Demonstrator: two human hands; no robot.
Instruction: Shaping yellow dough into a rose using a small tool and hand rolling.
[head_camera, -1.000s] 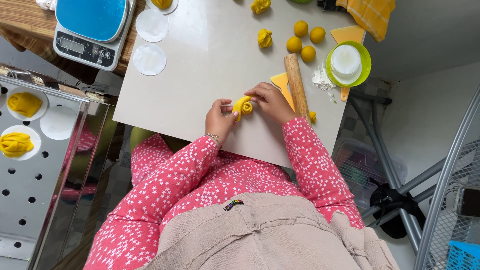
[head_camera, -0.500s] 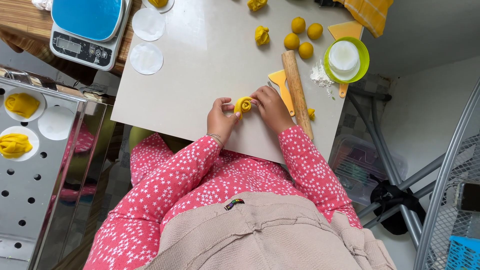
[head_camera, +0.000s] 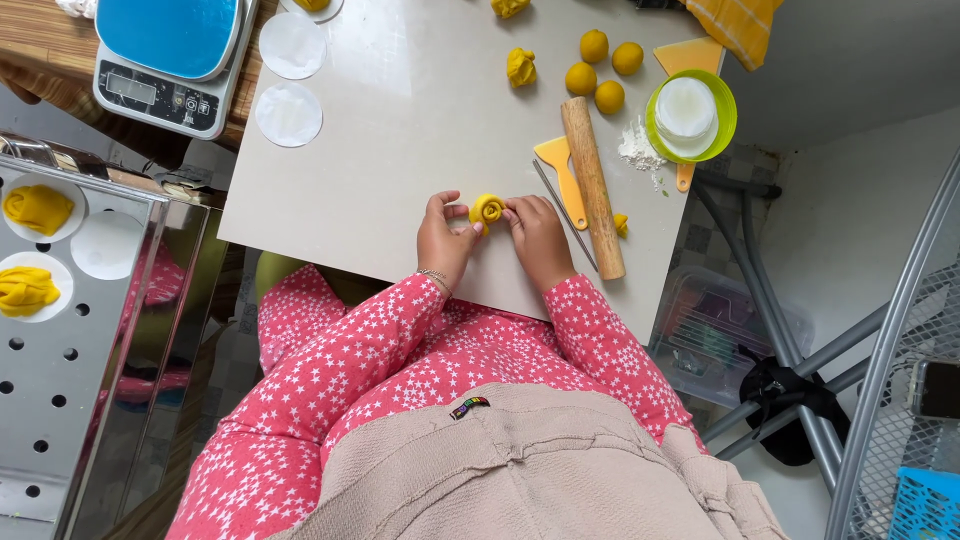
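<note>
A small yellow dough spiral (head_camera: 487, 208) sits on the pale board (head_camera: 400, 150) near its front edge. My left hand (head_camera: 443, 240) pinches it from the left and my right hand (head_camera: 537, 235) from the right, fingertips touching the dough on both sides. Both sleeves are pink with white stars. A wooden rolling pin (head_camera: 592, 185) lies just right of my right hand, with a yellow scraper (head_camera: 560, 170) beside it.
Several yellow dough balls (head_camera: 596, 72) and a shaped piece (head_camera: 521, 67) lie at the far side. A green bowl (head_camera: 717, 132) with a white lid, flour (head_camera: 636, 147), two white paper rounds (head_camera: 288, 113), a blue scale (head_camera: 170, 55) and a perforated steel tray (head_camera: 70, 330) with dough pieces.
Both hands have stayed on the dough piece, which now shows as a rolled spiral; the view has shifted slightly.
</note>
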